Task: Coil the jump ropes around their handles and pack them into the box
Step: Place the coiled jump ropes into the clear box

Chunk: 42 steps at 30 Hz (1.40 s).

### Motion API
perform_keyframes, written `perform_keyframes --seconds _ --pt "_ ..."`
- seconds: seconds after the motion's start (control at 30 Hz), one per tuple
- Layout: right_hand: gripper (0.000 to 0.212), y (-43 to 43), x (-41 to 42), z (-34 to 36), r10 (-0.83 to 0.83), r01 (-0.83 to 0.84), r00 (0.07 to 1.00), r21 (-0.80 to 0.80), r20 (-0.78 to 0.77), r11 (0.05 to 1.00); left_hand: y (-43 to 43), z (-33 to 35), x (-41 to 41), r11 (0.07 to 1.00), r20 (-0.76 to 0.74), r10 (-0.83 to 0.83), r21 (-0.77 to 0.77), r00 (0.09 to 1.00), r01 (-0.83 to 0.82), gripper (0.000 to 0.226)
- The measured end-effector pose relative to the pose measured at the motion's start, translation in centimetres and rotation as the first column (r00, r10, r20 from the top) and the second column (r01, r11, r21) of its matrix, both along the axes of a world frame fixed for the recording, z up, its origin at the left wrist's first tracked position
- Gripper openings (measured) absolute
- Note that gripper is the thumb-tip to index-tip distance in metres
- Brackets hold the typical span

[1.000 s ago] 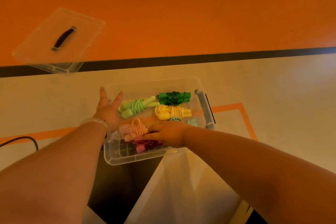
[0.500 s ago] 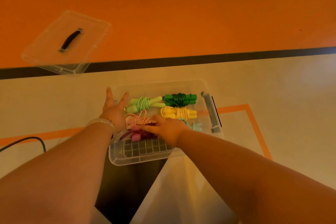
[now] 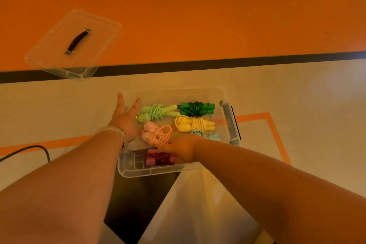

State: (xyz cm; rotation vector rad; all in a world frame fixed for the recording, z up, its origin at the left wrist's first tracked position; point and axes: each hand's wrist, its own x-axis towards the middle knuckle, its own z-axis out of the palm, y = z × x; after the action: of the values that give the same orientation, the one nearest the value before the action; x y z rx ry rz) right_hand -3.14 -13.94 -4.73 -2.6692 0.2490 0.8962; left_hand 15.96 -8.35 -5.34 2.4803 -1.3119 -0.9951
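As far as I can judge from the head view, the packing is at its last rope. The orange and cream floor carries everything. The clear box sits just in front of me, and its lid lies well apart at the far left, handle up.

My left hand is at the box's left wall, fingers straight and spread, holding nothing; I take it to be steadying the box. My right hand lies over the right end of the dark red rope, which is coiled and sits inside the box along the near wall. I cannot tell whether that hand grips the bundle or only presses it down, because the hand hides it.

Five more coiled ropes lie in the box. The light green rope and dark green rope are along the far wall, and the pink rope and yellow rope are in the middle. The pale blue rope is partly under my right wrist.

The next move, I think, is to let the red bundle settle and lift both hands out without snagging the loose pink loops.
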Motion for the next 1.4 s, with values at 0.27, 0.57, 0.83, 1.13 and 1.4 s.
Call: perform_keyframes --seconds 0.27,0.57,0.83,1.13,1.4 --pt "0.075 0.0 1.0 -1.6 -0.184 0.178 0.983 -0.171 -0.023 0.969 -0.3 -0.2 -0.1 1.000 -0.004 0.010 -0.019 1.000 -0.010 0.089" --pt "0.054 -2.1 -3.7 0.4 -0.425 0.555 0.761 -0.154 0.491 0.817 0.7 -0.3 1.5 0.998 -0.008 -0.032 -0.061 0.999 0.031 0.092" --pt "0.087 -5.2 -8.5 0.5 -0.903 0.918 0.386 -0.169 0.188 0.358 0.4 -0.7 1.0 1.000 -0.028 -0.019 -0.023 0.999 0.019 0.098" --pt "0.089 -7.1 -6.2 2.6 -0.908 0.945 0.326 -0.057 0.262 0.323 -1.1 1.6 3.6 0.998 -0.059 -0.011 -0.059 0.998 0.007 0.097" --pt "0.084 -9.7 0.3 9.5 -0.891 0.940 0.341 -0.127 0.298 0.318 -3.7 8.8 9.8 0.989 -0.069 -0.004 -0.146 0.998 -0.007 0.096"
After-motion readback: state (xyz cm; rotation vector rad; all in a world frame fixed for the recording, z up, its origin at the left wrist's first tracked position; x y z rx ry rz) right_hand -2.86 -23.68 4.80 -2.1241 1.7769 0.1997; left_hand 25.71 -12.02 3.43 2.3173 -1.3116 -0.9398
